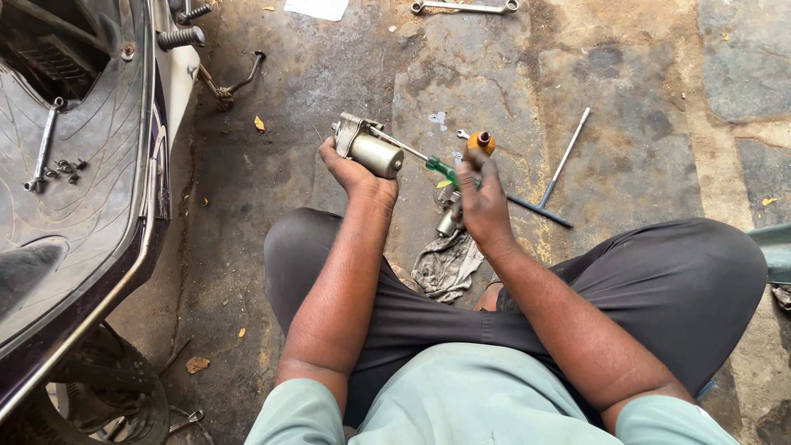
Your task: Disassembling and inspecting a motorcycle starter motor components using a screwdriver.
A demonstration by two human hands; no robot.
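Nearest the camera are both my forearms, reaching out over my crossed legs in dark trousers [659, 280] as I sit on the stained concrete floor [643, 66].

My left hand [353, 171] is wrapped from below around a small motor [369, 148], fingers curled under its cylindrical metal body, with the cast bracket end pointing away to the left. It is held up off the floor, just ahead of my knees. I judge it dense and heavy for its size, rigid, and likely oily, so the smooth can could slip; the ribbed bracket end offers the surer hold.

My right hand [482, 198] is closed on the green handle of a screwdriver [428, 161], whose thin shaft runs to the motor's bracket end. The driver looks light and stiff; the grip belongs on the handle.

Below the hands lie a grey rag [445, 265] and a small metal cylinder [447, 222]. An orange-capped bottle [480, 142] stands just beyond my right hand, a T-handle wrench [554, 185] to its right. A spanner [465, 7] lies far ahead. At left is a scooter footboard [91, 189] with loose bolts [64, 170].
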